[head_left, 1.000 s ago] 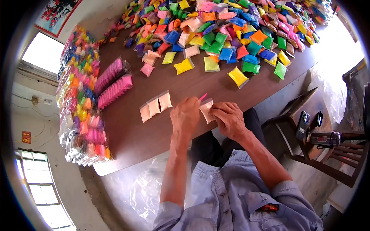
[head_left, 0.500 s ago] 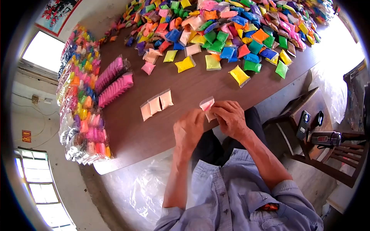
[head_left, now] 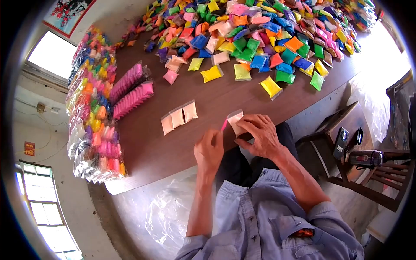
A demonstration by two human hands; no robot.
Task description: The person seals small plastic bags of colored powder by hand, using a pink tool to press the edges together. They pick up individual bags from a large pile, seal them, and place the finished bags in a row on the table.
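Observation:
Close to the table's near edge, my right hand (head_left: 261,135) grips a small clear packet of pale peach stuff (head_left: 236,122) between thumb and fingers. My left hand (head_left: 209,151) is closed in a pinch, with a thin bright pink strip (head_left: 224,125) running from its fingertips up to the packet's left edge. On the table to the left lie three more peach packets (head_left: 177,117) in a slightly overlapping row.
Across the far side of the brown table (head_left: 190,149) spreads a heap of colourful packets (head_left: 255,39). Bagged packets (head_left: 97,112) line the left edge, beside two pink stacks (head_left: 133,99). A wooden chair (head_left: 368,173) with a bottle (head_left: 366,158) stands at right.
My left hand has drawn slightly left and down from the packet, and the pink strip now stretches between them. The right hand keeps its hold on the packet.

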